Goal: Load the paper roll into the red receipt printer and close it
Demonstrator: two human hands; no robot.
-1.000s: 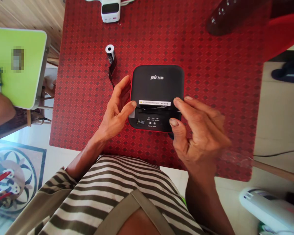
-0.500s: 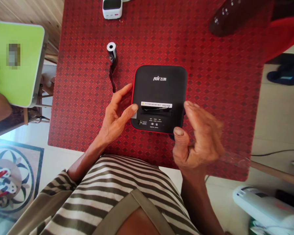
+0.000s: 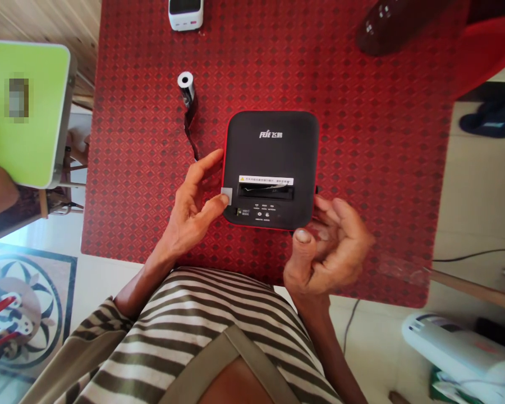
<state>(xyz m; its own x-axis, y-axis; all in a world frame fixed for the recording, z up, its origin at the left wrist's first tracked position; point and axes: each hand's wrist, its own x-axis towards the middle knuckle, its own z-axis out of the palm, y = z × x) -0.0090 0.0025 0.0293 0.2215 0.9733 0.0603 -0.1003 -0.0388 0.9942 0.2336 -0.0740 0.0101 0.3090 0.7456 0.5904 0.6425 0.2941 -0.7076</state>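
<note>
One paper roll (image 3: pixel 187 92) lay on the red table (image 3: pixel 138 185). The left hand (image 3: pixel 185 219) had its thumb and fingers apart, touching the left side of the black box (image 3: pixel 273 157), which sat flat on the table. Holding it still and pushing softly seemed best. The right hand (image 3: pixel 334 264) was by the near right corner, fingers curled, thumb apart; I couldn't tell if they touched it.

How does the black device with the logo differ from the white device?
The black device looks wider and has a red edge, while the white device has a dark panel. The left hand touches the black device, but no hand touches the white device. Both have rounded corners.
</note>
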